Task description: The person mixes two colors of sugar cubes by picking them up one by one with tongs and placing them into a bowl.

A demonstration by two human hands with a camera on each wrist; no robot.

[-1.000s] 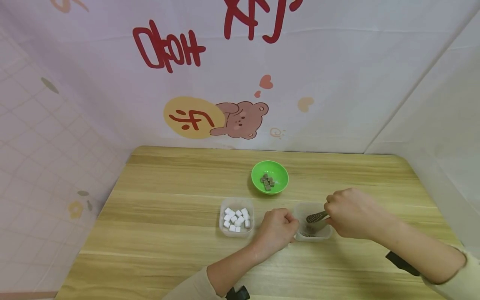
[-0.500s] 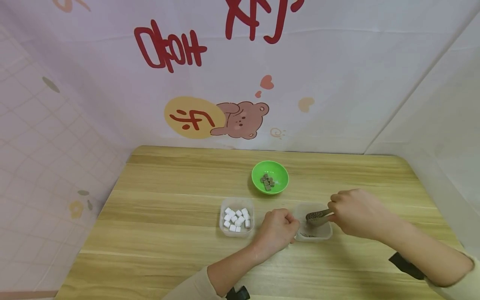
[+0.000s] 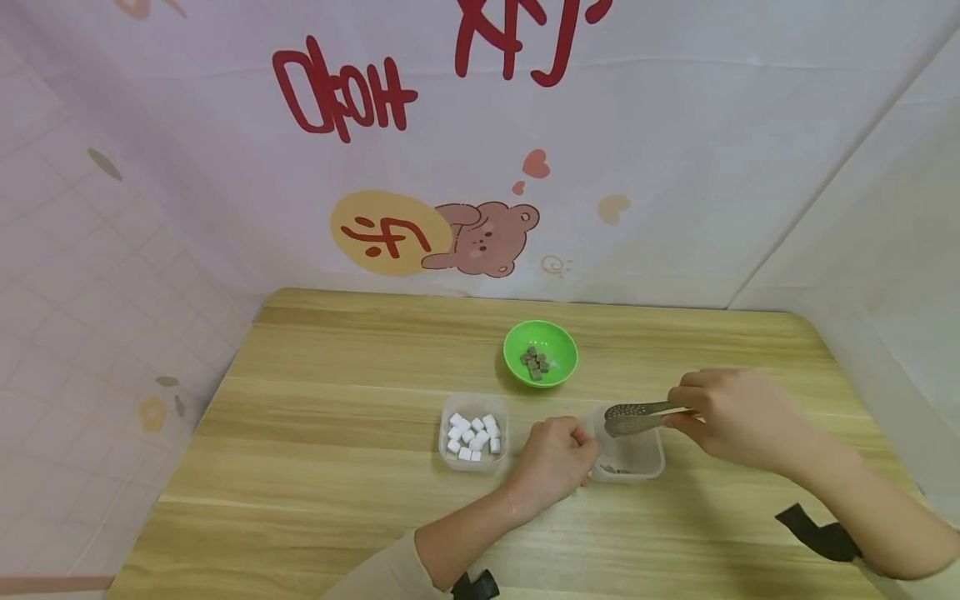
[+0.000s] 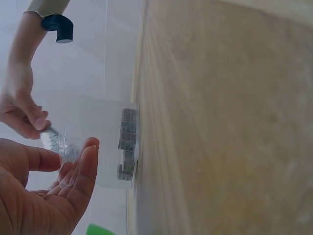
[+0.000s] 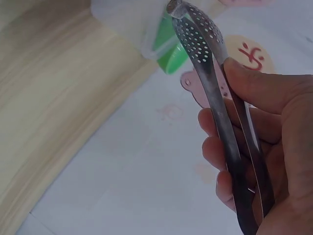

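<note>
My right hand grips metal tongs with perforated heads. Between the tong tips sits a small grey-brown cube, partly cut off by the frame's top edge in the right wrist view. The tongs are just above a clear plastic container on the right. My left hand pinches that container's left edge between thumb and fingers. Several dark cubes lie at the container's bottom in the left wrist view. A green bowl farther back holds several grey-brown cubes.
A second clear container with several white cubes stands left of my left hand. Everything rests on a wood-grain table. A white printed cloth hangs behind the table's back edge.
My right hand has moved up and to the right, lifting the tongs out of the right container. The left hand stays at the container's edge.
</note>
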